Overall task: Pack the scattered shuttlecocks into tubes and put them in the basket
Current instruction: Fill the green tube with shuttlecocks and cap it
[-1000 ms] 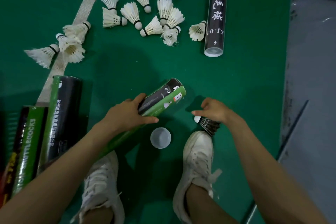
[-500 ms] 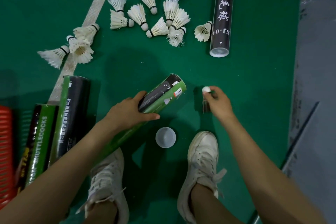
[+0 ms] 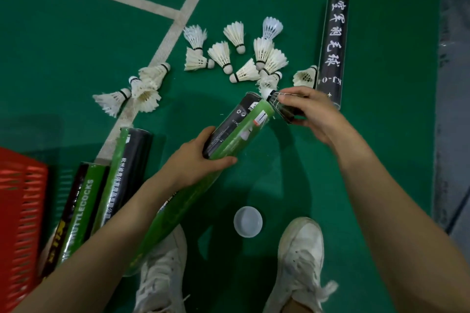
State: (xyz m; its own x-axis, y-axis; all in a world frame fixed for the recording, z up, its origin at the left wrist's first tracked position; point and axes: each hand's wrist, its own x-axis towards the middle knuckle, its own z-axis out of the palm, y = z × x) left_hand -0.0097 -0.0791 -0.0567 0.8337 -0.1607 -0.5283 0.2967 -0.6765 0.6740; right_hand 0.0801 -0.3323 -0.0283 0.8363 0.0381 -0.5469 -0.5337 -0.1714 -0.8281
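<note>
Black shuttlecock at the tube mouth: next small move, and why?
Probably push the black shuttlecock cork-first into the green tube. The right hand pinches its skirt with the cork at the tube's open end, and the left hand grips the tube tilted toward it. The shuttlecock is not yet inside.

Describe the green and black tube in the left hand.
The green and black tube is a glossy cylinder with white print and a red-and-white label near its open mouth. It slants forward, lower end by the left shoe. The left hand grips it; the right hand holds a dark shuttlecock at the mouth.
</note>
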